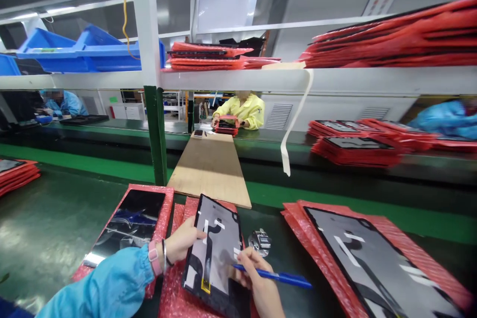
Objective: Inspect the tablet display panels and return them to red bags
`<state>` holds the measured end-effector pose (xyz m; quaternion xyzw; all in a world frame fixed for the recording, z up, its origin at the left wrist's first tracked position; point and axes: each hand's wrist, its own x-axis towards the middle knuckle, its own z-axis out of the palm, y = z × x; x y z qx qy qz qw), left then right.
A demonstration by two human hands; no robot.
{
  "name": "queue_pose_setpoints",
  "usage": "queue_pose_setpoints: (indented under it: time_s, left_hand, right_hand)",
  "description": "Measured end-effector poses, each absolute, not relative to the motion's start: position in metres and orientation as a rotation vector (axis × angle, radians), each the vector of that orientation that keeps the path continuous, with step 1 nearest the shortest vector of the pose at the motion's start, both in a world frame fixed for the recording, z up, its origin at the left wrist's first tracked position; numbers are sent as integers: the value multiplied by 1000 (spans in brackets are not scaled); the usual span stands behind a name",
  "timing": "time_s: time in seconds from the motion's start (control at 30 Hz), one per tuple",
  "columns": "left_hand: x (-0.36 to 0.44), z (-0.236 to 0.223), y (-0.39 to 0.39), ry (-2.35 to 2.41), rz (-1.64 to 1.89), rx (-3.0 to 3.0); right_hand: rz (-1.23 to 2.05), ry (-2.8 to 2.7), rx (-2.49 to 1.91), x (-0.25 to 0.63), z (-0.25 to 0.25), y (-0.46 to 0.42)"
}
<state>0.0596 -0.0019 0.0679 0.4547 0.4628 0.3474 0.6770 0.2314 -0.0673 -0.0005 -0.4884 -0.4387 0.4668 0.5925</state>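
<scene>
A tablet screen panel is tilted up in front of me, its grey back with black flex cables, white tape strips and a yellow patch towards me. My left hand grips its left edge, index finger lying on the back. At the right edge, my right hand holds a blue pen, its tip end towards the panel; those fingers also touch the panel's edge. Red bubble wrap lies beneath. Left of it, a glossy black screen rests on more red wrap.
A metal tally counter sits right of the panel. Further right lies a stack of panels in red wrap. A wooden board bridges towards a co-worker in yellow. White tape hangs from the shelf above.
</scene>
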Motion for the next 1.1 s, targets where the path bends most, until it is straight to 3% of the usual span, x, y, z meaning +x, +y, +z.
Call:
queue_pose_setpoints:
  time_s: [0.3, 0.5, 1.1]
  left_hand:
    - [43, 137, -8, 873, 1250, 1233]
    - [43, 169, -14, 701, 1395, 1231]
    - [41, 179, -20, 785, 1382, 1274]
  right_hand:
    - [754, -1015, -1092, 280, 86, -73]
    - [825, -1119, -1001, 269, 135, -80]
    - [626, -1298, -1184, 243, 156, -52]
